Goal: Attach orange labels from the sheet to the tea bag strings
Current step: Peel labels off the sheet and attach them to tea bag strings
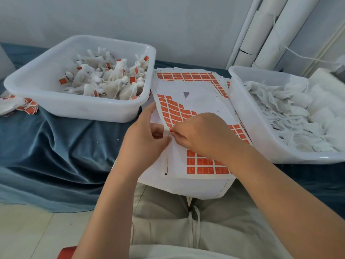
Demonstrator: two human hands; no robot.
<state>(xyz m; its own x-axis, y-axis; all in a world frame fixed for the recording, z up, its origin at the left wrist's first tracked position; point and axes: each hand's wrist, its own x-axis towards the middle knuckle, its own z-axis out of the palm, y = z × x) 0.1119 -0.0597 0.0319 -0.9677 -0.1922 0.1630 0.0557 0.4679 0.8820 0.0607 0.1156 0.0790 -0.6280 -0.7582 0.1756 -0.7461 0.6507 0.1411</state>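
Note:
A white sheet (201, 101) with rows of orange labels lies between two tubs, its near end hanging over my lap. My left hand (145, 139) holds the sheet's left edge, fingers curled under it. My right hand (197, 133) pinches an orange label (170, 130) at that edge, right against my left thumb. The left white tub (80, 107) holds tea bags with orange labels on their strings (108, 79). The right white tub (248, 118) holds plain white tea bags (291, 113). No tea bag shows in either hand.
More label sheets lie stacked under the top one (222, 86). A small heap of labelled bags (20, 105) sits left of the left tub on the blue cloth (56, 146). White pipes (270, 34) stand at the back right.

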